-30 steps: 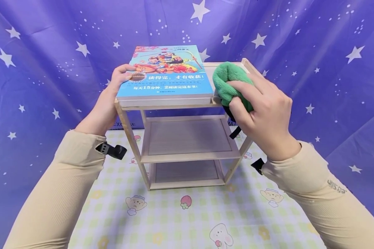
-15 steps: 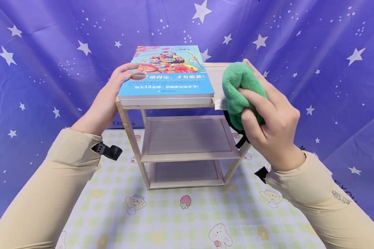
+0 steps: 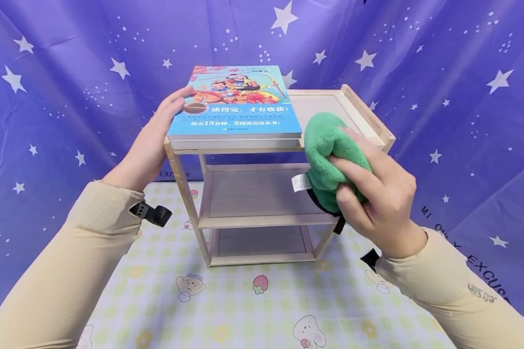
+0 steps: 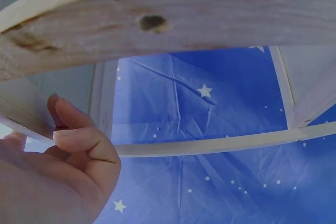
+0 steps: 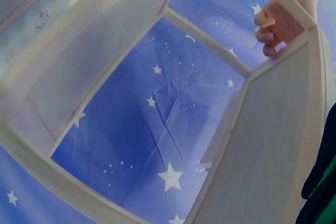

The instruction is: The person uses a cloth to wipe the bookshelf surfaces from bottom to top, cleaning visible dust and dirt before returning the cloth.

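My left hand (image 3: 155, 140) grips the left end of the wooden shelf rack's top (image 3: 185, 151); in the left wrist view its curled fingers and thumb (image 4: 79, 140) close round the rim. Flat on that top lies a thick blue book (image 3: 244, 111) with a cartoon cover, beside the left fingertips. My right hand (image 3: 380, 194) pinches a bunched green plush cloth (image 3: 327, 150) with a white tag and a black edge. The cloth hangs in front of the rack's right side, below the top's front edge. Only a dark, green-streaked bit of it (image 5: 320, 177) shows in the right wrist view.
Below the top, the rack has a middle shelf (image 3: 262, 194) and a bottom shelf (image 3: 259, 241). A raised side rail (image 3: 367, 114) borders the top at right. The rack stands on a checked tablecloth (image 3: 227, 310), before a purple starry curtain (image 3: 463, 145).
My right hand has drawn the green cloth off the rack's top, first rightward, then down and toward me. The book and my left hand stay nearly in place.
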`<act>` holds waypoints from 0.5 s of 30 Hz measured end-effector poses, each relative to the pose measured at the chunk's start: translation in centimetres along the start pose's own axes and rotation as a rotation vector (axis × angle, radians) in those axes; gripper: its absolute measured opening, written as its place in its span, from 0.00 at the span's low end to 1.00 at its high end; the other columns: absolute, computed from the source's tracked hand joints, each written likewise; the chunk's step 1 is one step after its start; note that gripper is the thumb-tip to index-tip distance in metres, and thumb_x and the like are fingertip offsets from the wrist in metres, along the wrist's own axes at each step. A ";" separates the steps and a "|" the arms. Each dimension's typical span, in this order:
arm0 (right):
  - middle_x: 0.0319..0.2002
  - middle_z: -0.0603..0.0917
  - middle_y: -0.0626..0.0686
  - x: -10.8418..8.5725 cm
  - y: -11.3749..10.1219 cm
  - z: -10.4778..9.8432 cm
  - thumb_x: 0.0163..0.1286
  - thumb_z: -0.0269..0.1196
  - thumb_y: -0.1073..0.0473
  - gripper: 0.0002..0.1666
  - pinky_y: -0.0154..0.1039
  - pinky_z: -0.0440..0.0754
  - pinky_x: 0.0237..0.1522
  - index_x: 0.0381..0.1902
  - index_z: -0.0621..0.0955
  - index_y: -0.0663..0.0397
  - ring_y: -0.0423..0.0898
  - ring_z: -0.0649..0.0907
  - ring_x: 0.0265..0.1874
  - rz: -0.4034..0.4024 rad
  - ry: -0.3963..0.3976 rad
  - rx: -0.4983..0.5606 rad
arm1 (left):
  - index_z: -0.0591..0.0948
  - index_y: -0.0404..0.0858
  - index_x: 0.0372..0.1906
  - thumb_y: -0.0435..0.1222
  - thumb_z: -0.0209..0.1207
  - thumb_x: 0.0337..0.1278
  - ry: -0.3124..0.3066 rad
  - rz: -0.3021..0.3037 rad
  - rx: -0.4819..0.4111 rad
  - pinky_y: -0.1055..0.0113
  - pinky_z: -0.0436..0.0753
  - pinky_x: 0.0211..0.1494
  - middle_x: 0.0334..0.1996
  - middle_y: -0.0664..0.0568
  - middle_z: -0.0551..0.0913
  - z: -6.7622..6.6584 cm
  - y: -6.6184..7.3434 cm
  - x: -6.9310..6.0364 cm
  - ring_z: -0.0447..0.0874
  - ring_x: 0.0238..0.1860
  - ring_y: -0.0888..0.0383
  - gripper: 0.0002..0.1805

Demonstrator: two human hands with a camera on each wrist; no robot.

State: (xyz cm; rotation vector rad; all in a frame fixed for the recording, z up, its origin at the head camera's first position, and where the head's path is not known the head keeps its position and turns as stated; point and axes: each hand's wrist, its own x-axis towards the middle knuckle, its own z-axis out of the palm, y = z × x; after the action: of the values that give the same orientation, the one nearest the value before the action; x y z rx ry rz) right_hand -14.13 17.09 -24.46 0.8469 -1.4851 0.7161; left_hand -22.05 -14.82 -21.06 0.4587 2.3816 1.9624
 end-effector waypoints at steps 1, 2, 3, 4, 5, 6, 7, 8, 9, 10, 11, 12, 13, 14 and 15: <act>0.44 0.87 0.67 -0.1 -0.1 0.0 0.69 0.56 0.53 0.20 0.49 0.82 0.55 0.35 0.87 0.64 0.63 0.86 0.45 -0.021 -0.006 0.014 | 0.56 0.68 0.75 0.59 0.38 0.73 0.000 0.001 -0.010 0.41 0.52 0.75 0.79 0.61 0.45 0.0 0.0 0.0 0.47 0.78 0.48 0.28; 0.45 0.86 0.68 -0.2 -0.3 0.0 0.70 0.56 0.53 0.20 0.49 0.82 0.55 0.35 0.86 0.64 0.63 0.86 0.46 -0.042 -0.011 0.027 | 0.56 0.68 0.75 0.59 0.38 0.74 0.001 0.002 -0.023 0.41 0.51 0.76 0.79 0.61 0.44 0.1 -0.1 0.0 0.46 0.79 0.49 0.28; 0.45 0.86 0.68 -0.4 -0.4 0.0 0.70 0.56 0.53 0.20 0.50 0.81 0.56 0.35 0.86 0.64 0.63 0.86 0.46 -0.061 -0.015 0.040 | 0.56 0.68 0.75 0.59 0.38 0.74 0.003 0.006 -0.037 0.42 0.50 0.76 0.79 0.61 0.44 0.1 -0.2 0.0 0.45 0.79 0.49 0.28; 0.45 0.86 0.68 -0.5 -0.5 0.0 0.71 0.56 0.54 0.19 0.49 0.81 0.56 0.34 0.86 0.65 0.63 0.86 0.46 -0.079 -0.020 0.045 | 0.56 0.68 0.75 0.58 0.38 0.74 0.005 0.010 -0.050 0.42 0.49 0.77 0.79 0.61 0.44 0.2 -0.2 0.0 0.45 0.79 0.49 0.28; 0.45 0.86 0.68 -0.7 -0.6 0.0 0.70 0.56 0.54 0.19 0.49 0.81 0.56 0.33 0.86 0.64 0.63 0.86 0.46 -0.095 -0.022 0.045 | 0.56 0.67 0.75 0.58 0.39 0.74 0.007 0.016 -0.064 0.43 0.48 0.77 0.79 0.61 0.44 0.2 -0.3 0.0 0.44 0.79 0.50 0.28; 0.45 0.86 0.68 -0.9 -0.7 0.1 0.70 0.56 0.55 0.19 0.49 0.82 0.55 0.33 0.86 0.64 0.63 0.86 0.45 -0.109 -0.021 0.046 | 0.56 0.67 0.75 0.57 0.39 0.74 0.010 0.023 -0.077 0.43 0.47 0.78 0.79 0.61 0.44 0.3 -0.3 0.0 0.44 0.79 0.50 0.28; 0.44 0.86 0.68 -1.1 -0.8 0.1 0.70 0.56 0.56 0.18 0.49 0.82 0.55 0.32 0.86 0.64 0.63 0.86 0.45 -0.121 -0.020 0.046 | 0.56 0.66 0.76 0.57 0.39 0.74 0.013 0.029 -0.090 0.44 0.46 0.78 0.79 0.61 0.45 0.3 -0.4 0.1 0.44 0.79 0.51 0.28; 0.44 0.86 0.68 -1.2 -0.8 0.1 0.71 0.56 0.55 0.18 0.49 0.82 0.54 0.32 0.86 0.64 0.63 0.87 0.44 -0.135 -0.019 0.047 | 0.56 0.66 0.76 0.57 0.39 0.74 0.015 0.034 -0.101 0.44 0.46 0.78 0.79 0.60 0.45 0.4 -0.4 0.1 0.43 0.79 0.51 0.28; 0.43 0.86 0.68 -1.4 -0.9 0.1 0.71 0.56 0.55 0.19 0.49 0.82 0.53 0.31 0.86 0.63 0.63 0.87 0.43 -0.150 -0.018 0.047 | 0.57 0.66 0.76 0.57 0.40 0.74 0.018 0.037 -0.108 0.44 0.46 0.78 0.79 0.60 0.45 0.4 -0.4 0.1 0.43 0.80 0.51 0.28; 0.42 0.86 0.68 -1.6 -0.9 0.1 0.71 0.56 0.55 0.19 0.50 0.83 0.52 0.31 0.86 0.63 0.63 0.87 0.42 -0.165 -0.018 0.046 | 0.57 0.66 0.76 0.57 0.40 0.74 0.020 0.040 -0.112 0.44 0.46 0.78 0.79 0.60 0.45 0.4 -0.5 0.1 0.43 0.80 0.51 0.28; 0.42 0.86 0.68 -1.8 -1.0 0.2 0.72 0.56 0.54 0.19 0.51 0.83 0.52 0.31 0.85 0.63 0.64 0.87 0.42 -0.179 -0.017 0.049 | 0.57 0.66 0.75 0.57 0.40 0.74 0.021 0.041 -0.117 0.44 0.46 0.78 0.79 0.60 0.45 0.5 -0.5 0.1 0.43 0.80 0.51 0.28; 0.41 0.86 0.69 -1.9 -1.0 0.2 0.72 0.56 0.54 0.20 0.52 0.83 0.51 0.30 0.85 0.63 0.64 0.86 0.41 -0.193 -0.019 0.056 | 0.57 0.66 0.75 0.57 0.40 0.74 0.023 0.041 -0.115 0.44 0.46 0.78 0.79 0.60 0.45 0.5 -0.5 0.1 0.43 0.80 0.51 0.28; 0.40 0.86 0.69 -2.1 -1.0 0.3 0.73 0.56 0.54 0.20 0.52 0.83 0.51 0.30 0.85 0.63 0.64 0.86 0.41 -0.204 -0.023 0.061 | 0.57 0.66 0.75 0.57 0.40 0.74 0.025 0.042 -0.111 0.44 0.46 0.78 0.79 0.60 0.45 0.5 -0.6 0.1 0.44 0.79 0.51 0.28; 0.40 0.86 0.69 -2.3 -1.0 0.3 0.73 0.56 0.54 0.20 0.53 0.83 0.50 0.30 0.85 0.63 0.65 0.86 0.41 -0.217 -0.028 0.066 | 0.57 0.66 0.75 0.57 0.40 0.74 0.030 0.041 -0.103 0.44 0.47 0.78 0.79 0.61 0.46 0.5 -0.6 0.1 0.44 0.79 0.51 0.28; 0.39 0.86 0.69 -2.5 -1.1 0.3 0.73 0.56 0.54 0.20 0.54 0.83 0.50 0.30 0.85 0.63 0.65 0.86 0.40 -0.226 -0.033 0.072 | 0.57 0.66 0.75 0.57 0.40 0.74 0.031 0.042 -0.098 0.44 0.47 0.78 0.79 0.61 0.46 0.4 -0.6 0.1 0.44 0.79 0.51 0.28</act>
State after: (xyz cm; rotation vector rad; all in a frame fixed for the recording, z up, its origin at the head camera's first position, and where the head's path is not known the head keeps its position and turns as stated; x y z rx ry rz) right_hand -13.34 16.50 -27.01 1.0672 -1.3723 0.5924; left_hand -22.18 -14.47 -21.70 0.4818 2.2989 2.1078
